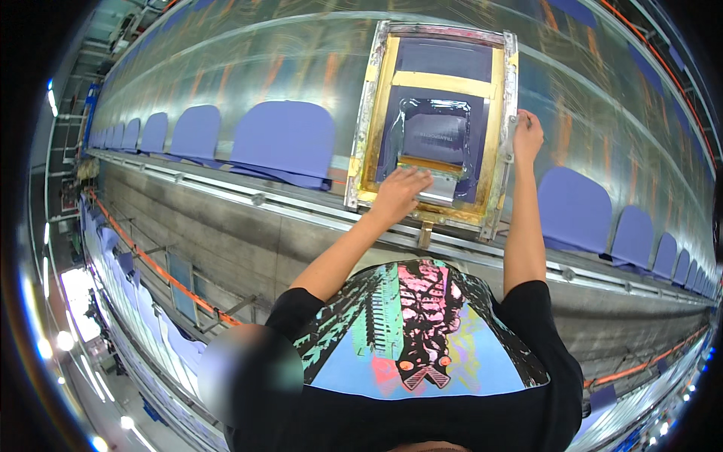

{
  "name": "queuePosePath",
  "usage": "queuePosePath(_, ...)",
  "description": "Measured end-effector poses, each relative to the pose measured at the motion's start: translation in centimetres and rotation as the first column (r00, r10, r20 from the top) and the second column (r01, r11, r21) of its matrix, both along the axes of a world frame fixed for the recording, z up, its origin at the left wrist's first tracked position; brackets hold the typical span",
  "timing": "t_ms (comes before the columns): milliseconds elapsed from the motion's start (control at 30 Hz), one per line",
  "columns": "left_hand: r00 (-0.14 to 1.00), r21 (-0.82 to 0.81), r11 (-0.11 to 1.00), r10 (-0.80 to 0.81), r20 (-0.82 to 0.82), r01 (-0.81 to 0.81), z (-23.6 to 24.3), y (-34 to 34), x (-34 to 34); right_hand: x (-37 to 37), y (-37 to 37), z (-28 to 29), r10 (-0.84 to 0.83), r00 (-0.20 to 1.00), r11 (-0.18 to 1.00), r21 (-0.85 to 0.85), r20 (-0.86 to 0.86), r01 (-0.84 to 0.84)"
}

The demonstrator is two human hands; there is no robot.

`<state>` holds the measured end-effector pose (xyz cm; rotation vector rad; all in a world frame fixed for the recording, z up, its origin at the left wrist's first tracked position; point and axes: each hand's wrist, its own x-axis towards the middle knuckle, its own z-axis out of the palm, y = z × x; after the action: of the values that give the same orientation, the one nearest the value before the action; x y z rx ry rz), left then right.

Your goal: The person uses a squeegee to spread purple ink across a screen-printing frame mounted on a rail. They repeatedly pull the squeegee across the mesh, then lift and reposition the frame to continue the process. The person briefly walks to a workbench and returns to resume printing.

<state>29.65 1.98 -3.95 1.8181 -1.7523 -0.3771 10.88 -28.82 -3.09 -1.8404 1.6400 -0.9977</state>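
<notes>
A printing screen in a scuffed metal frame (509,90), edged with yellow tape, lies across the long sloping table. Inside it a glossy band of ink surrounds a darker panel with faint lettering (435,128). My left hand (399,192) grips a squeegee with a pale metal holder (438,188) near the screen's lower end, fingers bent over it. My right hand (528,135) has its fingers curled on the frame's right side. Under the screen's lower edge, a brass-coloured bracket (425,235) sits at the rail.
Rows of purple fabric pieces (282,139) (574,203) lie along the table (301,68) on both sides of the screen. A metal rail (260,200) runs along the near edge. Behind me are a grey aisle (218,241), orange piping (158,260) and another table with pale pieces.
</notes>
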Motion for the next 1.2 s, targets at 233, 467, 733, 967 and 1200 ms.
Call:
queuePosePath(233,0.998,0.037,0.997,0.064,-0.013,-0.063,-1.0,5.2,8.7,10.5,6.4,-3.9,0.064,0.978,0.995,0.057,0.199,-0.077)
queuePosePath(467,0.989,0.063,0.987,0.151,-0.006,-0.15,-0.6,7.5,14.4,17.1,9.7,-3.4,0.047,0.982,0.977,0.197,0.184,-0.084)
queuePosePath(733,0.996,0.159,0.983,0.092,-0.018,-0.088,-1.1,11.8,16.2,18.2,9.7,-5.2,0.029,0.986,0.98,0.19,0.162,-0.06)
queuePosePath(967,0.989,0.079,0.996,0.036,0.145,-0.048,-1.6,9.2,16.9,17.2,10.0,-4.5,0.005,0.996,0.981,0.193,0.087,-0.022)
queuePosePath(1200,0.985,0.341,0.929,0.166,-0.037,-0.144,2.1,-5.2,24.9,17.7,10.6,-4.1,-0.002,0.999,0.957,0.291,0.044,-0.011)
